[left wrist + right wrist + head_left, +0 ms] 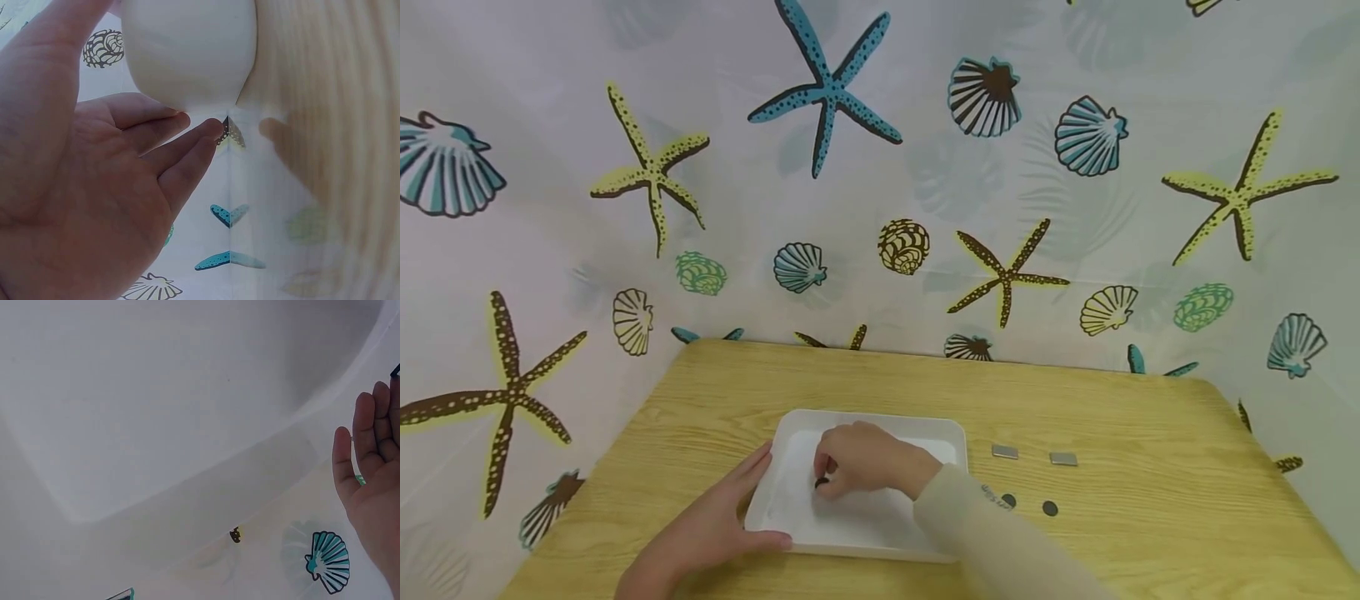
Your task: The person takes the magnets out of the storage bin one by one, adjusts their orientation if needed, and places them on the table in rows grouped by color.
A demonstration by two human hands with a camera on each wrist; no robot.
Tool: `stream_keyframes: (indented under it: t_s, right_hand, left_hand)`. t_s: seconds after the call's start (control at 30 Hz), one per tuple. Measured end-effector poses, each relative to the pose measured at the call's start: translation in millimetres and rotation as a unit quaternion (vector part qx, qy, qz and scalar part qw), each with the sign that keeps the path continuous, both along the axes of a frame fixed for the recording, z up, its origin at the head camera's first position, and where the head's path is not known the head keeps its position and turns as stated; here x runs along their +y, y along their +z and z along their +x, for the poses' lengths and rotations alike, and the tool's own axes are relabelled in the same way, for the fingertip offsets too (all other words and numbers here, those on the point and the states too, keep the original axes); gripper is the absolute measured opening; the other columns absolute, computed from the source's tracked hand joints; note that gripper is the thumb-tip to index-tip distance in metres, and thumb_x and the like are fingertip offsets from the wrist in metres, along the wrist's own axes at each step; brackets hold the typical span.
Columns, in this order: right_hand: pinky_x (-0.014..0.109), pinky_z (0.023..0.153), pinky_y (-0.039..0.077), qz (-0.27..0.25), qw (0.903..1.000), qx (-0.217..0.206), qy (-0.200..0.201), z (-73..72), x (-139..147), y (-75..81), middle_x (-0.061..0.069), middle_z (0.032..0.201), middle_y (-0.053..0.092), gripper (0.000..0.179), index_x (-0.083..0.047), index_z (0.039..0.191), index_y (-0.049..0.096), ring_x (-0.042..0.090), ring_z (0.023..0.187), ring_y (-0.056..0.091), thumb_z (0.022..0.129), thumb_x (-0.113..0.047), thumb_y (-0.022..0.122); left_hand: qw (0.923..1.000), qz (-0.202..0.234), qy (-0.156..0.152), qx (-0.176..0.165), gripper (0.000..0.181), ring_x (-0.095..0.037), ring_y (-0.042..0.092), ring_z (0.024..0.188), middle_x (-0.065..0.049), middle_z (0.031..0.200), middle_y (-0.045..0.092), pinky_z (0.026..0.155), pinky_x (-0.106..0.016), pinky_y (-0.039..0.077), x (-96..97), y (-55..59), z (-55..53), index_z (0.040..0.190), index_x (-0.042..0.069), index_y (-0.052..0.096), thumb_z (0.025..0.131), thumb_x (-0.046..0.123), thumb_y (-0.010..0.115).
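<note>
A white tray (880,533) lies on the wooden table, its wall (187,50) large in the left wrist view. My left hand (715,512) is at its near left corner, thumb along the front rim and straight fingers against the left side. Over the inside of the tray, my right hand (865,457) pinches a small black piece (822,482) between thumb and fingers; its full shape is hidden. At the edge of the right wrist view, part of my right hand (375,469) shows with a black bit (395,370) at a fingertip.
Right of the tray lie two grey rectangular pieces (1005,452) side by side. Closer to me are two dark round discs (1050,508), one beside my right sleeve (1000,533). A cloth (880,183) printed with shells and starfish hangs behind and around the table (1150,433).
</note>
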State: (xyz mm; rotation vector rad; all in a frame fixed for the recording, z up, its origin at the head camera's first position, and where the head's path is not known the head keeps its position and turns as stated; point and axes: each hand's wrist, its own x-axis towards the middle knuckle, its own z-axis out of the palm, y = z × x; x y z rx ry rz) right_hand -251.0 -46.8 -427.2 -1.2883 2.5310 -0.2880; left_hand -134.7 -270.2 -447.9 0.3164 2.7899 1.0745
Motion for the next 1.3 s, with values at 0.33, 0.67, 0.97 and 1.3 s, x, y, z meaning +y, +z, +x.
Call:
stream_keyframes:
  t_s: [0.33,0.67,0.97,1.3]
  right_hand:
    - [0.026,0.093,0.046,-0.007,0.9983,0.055,0.019,3.8,18,25.8,-0.014,0.095,0.065,0.011,-0.026,0.100,0.076,0.000,0.088,0.057,0.093,-0.035,0.075]
    - [0.033,0.100,0.049,-0.012,0.9956,0.092,0.012,8.4,52,47.8,-0.009,0.099,0.069,0.011,-0.024,0.098,0.077,0.003,0.090,0.059,0.093,-0.034,0.075]
    - [0.038,0.102,0.048,-0.006,0.9941,0.108,-0.006,7.8,80,57.9,-0.005,0.099,0.069,0.013,-0.022,0.097,0.077,0.007,0.092,0.057,0.093,-0.034,0.075]
    - [0.036,0.094,0.049,-0.005,0.9913,0.127,-0.035,7.2,115,54.9,-0.007,0.095,0.068,0.013,-0.021,0.095,0.076,0.007,0.089,0.059,0.090,-0.033,0.078]
  left_hand:
    - [0.9998,0.002,0.003,-0.021,0.122,-0.045,0.019,0.158,-0.014,0.174,0.015,0.122,-0.066,0.029,1.5,-0.4,-1.7,0.163,0.003,0.024,0.075,0.059,0.086]
    - [0.9999,-0.012,-0.002,-0.008,0.122,-0.046,0.022,0.157,-0.016,0.173,0.017,0.121,-0.066,0.030,1.7,-3.8,-4.9,0.162,0.000,0.025,0.075,0.061,0.085]
    - [0.9997,-0.025,-0.005,-0.005,0.124,-0.047,0.022,0.157,-0.017,0.173,0.018,0.121,-0.066,0.030,1.5,-3.8,-5.7,0.162,-0.001,0.023,0.075,0.063,0.083]
    - [0.9995,-0.032,-0.007,-0.005,0.124,-0.049,0.022,0.156,-0.020,0.173,0.017,0.119,-0.068,0.031,3.1,-4.1,-6.4,0.162,-0.002,0.023,0.075,0.063,0.083]
